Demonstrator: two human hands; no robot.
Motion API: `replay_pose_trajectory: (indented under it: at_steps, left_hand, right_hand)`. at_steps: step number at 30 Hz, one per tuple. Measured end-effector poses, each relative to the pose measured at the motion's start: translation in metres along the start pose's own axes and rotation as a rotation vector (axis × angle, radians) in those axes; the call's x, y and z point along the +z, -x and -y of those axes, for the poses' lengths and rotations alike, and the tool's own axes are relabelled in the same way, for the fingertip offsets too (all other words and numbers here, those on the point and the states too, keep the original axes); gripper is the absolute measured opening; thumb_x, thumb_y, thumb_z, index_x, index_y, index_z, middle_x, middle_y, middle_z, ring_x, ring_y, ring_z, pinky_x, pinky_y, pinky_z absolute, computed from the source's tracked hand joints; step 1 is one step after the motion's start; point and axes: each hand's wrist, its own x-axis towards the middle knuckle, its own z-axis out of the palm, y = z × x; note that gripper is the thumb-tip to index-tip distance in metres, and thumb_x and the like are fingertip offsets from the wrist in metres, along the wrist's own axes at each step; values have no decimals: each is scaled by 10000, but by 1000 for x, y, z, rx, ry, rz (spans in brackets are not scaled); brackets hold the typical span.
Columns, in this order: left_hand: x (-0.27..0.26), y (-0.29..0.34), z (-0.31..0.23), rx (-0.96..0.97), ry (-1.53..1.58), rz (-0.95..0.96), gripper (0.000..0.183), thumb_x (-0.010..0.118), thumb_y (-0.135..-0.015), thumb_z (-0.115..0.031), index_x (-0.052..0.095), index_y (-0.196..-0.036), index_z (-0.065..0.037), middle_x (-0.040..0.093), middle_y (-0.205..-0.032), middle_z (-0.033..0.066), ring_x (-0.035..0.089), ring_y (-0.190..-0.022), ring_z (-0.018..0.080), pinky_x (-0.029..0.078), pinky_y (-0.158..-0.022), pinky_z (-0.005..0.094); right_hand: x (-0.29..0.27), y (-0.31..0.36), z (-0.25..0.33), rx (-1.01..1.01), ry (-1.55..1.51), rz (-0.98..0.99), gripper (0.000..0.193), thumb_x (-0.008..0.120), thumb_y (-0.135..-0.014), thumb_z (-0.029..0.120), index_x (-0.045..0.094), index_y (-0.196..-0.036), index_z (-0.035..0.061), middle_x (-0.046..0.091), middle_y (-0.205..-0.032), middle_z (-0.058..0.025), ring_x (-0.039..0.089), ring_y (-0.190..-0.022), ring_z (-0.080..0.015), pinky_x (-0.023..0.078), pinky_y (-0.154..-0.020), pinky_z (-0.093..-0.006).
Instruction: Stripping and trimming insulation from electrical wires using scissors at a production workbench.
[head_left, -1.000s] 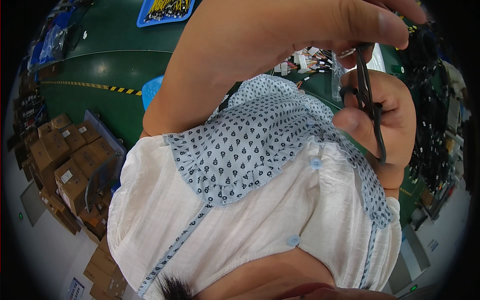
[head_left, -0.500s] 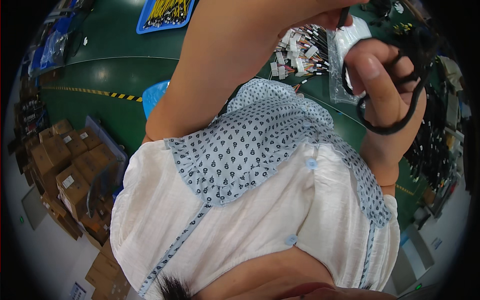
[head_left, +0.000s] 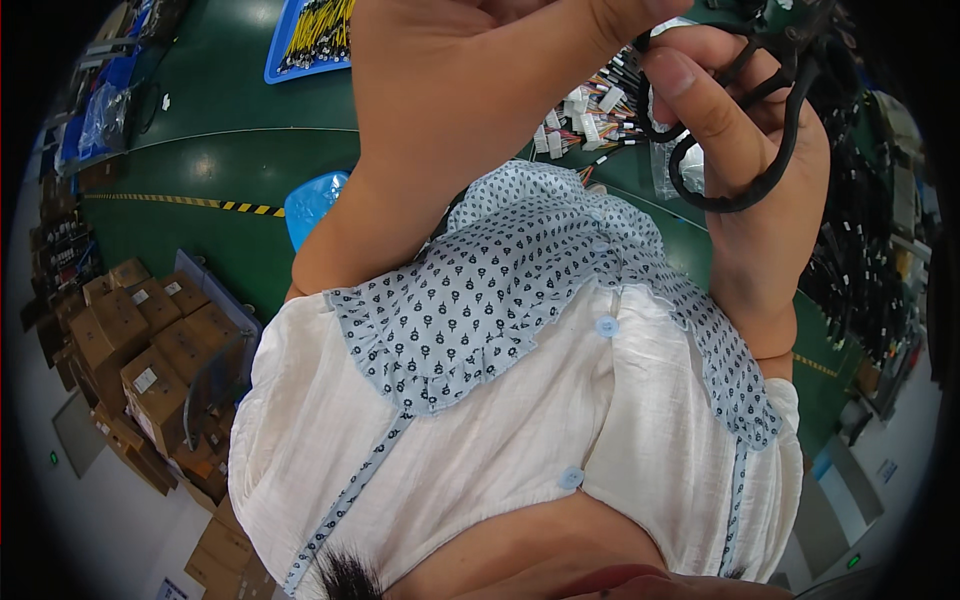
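Note:
My right hand [head_left: 735, 125] is raised at the upper right, fingers curled through the black loop handles of what look like scissors [head_left: 745, 200]. Their dark joint lies above the knuckles, and the blades are too dark to make out. Its thumb and forefinger nearly meet. My left hand [head_left: 560, 25] reaches across the top, partly cut off by the edge of the picture. Its fingers are bent and close to my right fingertips. A short black piece shows between the two hands, too little of it to name.
Wire harnesses with white connectors [head_left: 590, 120] lie on the green table beyond my hands, beside a clear plastic bag [head_left: 665, 175]. A blue tray [head_left: 275, 65] holds yellow cables. A blue bag [head_left: 315, 205] is near my left elbow. Cardboard boxes [head_left: 150, 350] are stacked at left; black cables hang at right.
Both hands have moved up and left, and my left hand now reaches partly past the top edge. The scissors moved along with my right hand.

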Motion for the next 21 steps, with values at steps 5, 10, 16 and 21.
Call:
replay_pose_trajectory:
  at_steps: [5, 10, 16, 21]
  left_hand:
    - [9, -1, 2, 115, 71, -38, 368, 656, -833, 45, 547, -1184, 72, 637, -930, 89, 596, -810, 83, 490, -691, 177]
    - [12, 0, -11, -85, 44, -78, 440, 654, -831, 50, 499, -1242, 86, 654, -919, 123, 631, -778, 109, 510, -661, 185]
    - [6, -3, -13, -500, 182, -138, 476, 606, -901, -62, 431, -1325, 66, 648, -950, 116, 594, -739, 122, 478, -624, 215]
    - [-3, -4, -16, -657, 528, -145, 440, 581, -930, -144, 469, -1311, 45, 624, -1034, 121, 542, -732, 127, 449, -630, 249]
  right_hand:
    - [0, 1, -5, -58, 42, -26, 188, 722, -775, 59, 657, -930, -25, 637, -837, -47, 562, -712, -104, 439, -683, -228]
    - [1, 1, -12, -364, 243, -8, 150, 713, -770, -30, 647, -905, -32, 634, -831, -40, 569, -759, -93, 434, -686, -209]
    - [-12, 3, -5, -153, 132, 244, 201, 754, -752, 53, 631, -880, -42, 608, -797, -49, 541, -726, -119, 412, -664, -232]
    - [-24, 3, -1, 32, 122, 507, 390, 784, -704, 297, 578, -808, -17, 514, -736, -58, 487, -724, -155, 365, -659, -273]
